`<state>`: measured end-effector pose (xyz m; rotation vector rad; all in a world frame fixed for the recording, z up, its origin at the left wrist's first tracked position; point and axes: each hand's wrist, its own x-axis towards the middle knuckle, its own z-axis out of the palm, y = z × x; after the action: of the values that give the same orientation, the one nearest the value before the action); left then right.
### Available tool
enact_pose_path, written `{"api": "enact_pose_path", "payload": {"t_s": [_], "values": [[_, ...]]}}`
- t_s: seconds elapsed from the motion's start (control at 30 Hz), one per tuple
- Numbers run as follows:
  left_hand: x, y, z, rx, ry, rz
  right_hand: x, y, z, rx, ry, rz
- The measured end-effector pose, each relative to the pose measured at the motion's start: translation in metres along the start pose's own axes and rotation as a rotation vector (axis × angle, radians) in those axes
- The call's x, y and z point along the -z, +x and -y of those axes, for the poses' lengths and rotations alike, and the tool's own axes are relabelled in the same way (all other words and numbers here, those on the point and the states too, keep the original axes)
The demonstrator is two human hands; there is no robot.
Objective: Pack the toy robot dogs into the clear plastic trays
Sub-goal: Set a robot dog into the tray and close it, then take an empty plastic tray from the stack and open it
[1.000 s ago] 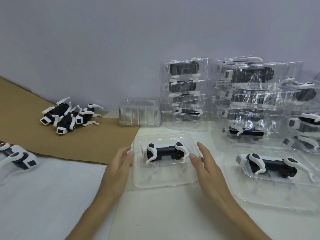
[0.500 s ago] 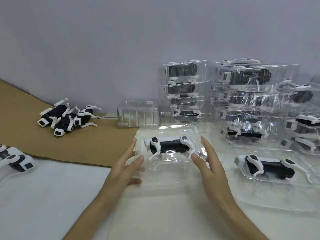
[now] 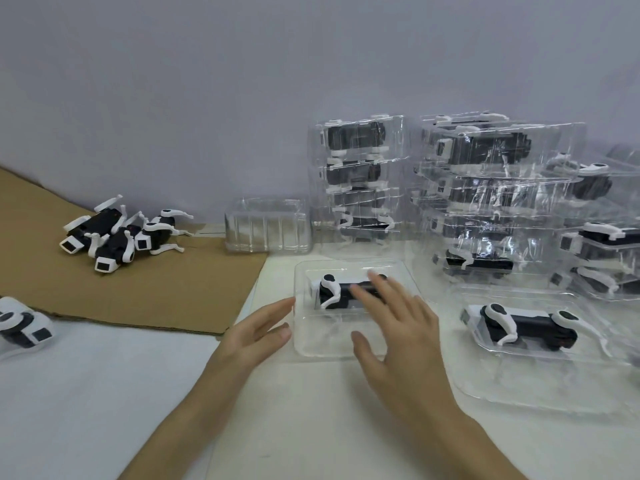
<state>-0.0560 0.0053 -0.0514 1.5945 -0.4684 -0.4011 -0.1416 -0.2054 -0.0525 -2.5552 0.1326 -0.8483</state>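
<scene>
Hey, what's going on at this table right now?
A person is midway through packing. The right hand is spread open over the nearest tray, which holds one dog; the left hand is open at its left edge. Filled trays stand stacked behind, and loose dogs lie on the cardboard.

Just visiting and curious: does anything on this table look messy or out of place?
Mildly. Loose dogs lie in a tumbled heap on the cardboard, legs in the air. Another dog lies alone at the far left edge. The tray stack at right looks crooked, its trays not squared up.
</scene>
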Motion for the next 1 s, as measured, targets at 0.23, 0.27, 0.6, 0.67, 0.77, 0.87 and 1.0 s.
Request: {"api": "enact_pose_path", "payload": {"t_s": [0.23, 0.27, 0.6, 0.67, 0.77, 0.87, 1.0], "values": [[-0.010, 0.009, 0.011, -0.057, 0.283, -0.151, -0.010, 0.021, -0.012, 0.038, -0.272, 0.146], [-0.011, 0.009, 0.012, -0.068, 0.315, -0.161, -0.011, 0.027, -0.015, 0.030, -0.297, 0.163], [-0.013, 0.008, 0.016, -0.115, 0.479, -0.157, -0.021, 0.064, -0.039, -0.002, -0.403, 0.186], [-0.013, 0.007, 0.016, -0.129, 0.524, -0.135, -0.022, 0.065, -0.039, -0.027, -0.336, 0.161], [-0.014, 0.006, 0.014, -0.124, 0.553, -0.120, -0.029, 0.065, -0.031, -0.061, -0.237, 0.050], [-0.016, 0.006, 0.011, -0.141, 0.581, -0.107, -0.031, 0.069, -0.012, 0.086, -0.024, -0.233], [-0.020, 0.003, 0.012, -0.236, 0.713, -0.081, -0.040, 0.104, 0.024, 0.389, 0.184, -0.217]]}}
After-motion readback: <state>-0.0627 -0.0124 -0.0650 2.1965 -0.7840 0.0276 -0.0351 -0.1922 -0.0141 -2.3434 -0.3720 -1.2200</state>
